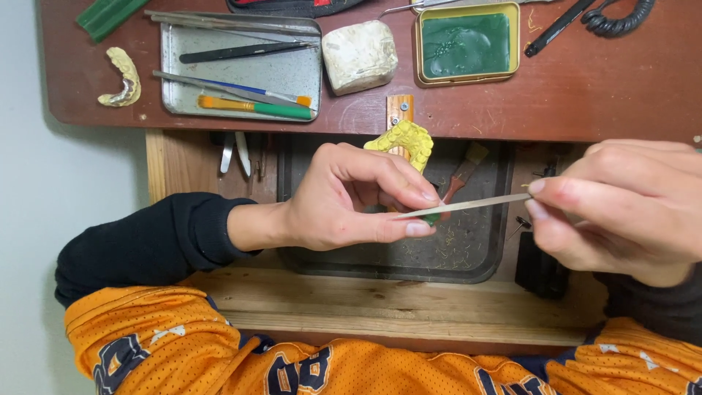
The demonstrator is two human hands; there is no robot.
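Note:
My left hand [344, 197] grips a yellow dental cast [406, 140] shaped like a row of teeth, with thumb and fingers closed around its lower part. A small green bit shows at my left fingertips. My right hand [621, 208] pinches a thin flat metal blade [468, 205] whose tip reaches my left thumb and the cast. Both hands hover over a dark tray [468, 252] sprinkled with yellow shavings.
On the brown bench [607, 88] lie a metal tray [285, 77] of tools, a whitish stone block [360, 55], a tin of green wax [466, 44], a pale dental cast [123, 77] and a coiled black cord [621, 18]. A brush [468, 164] lies in the dark tray.

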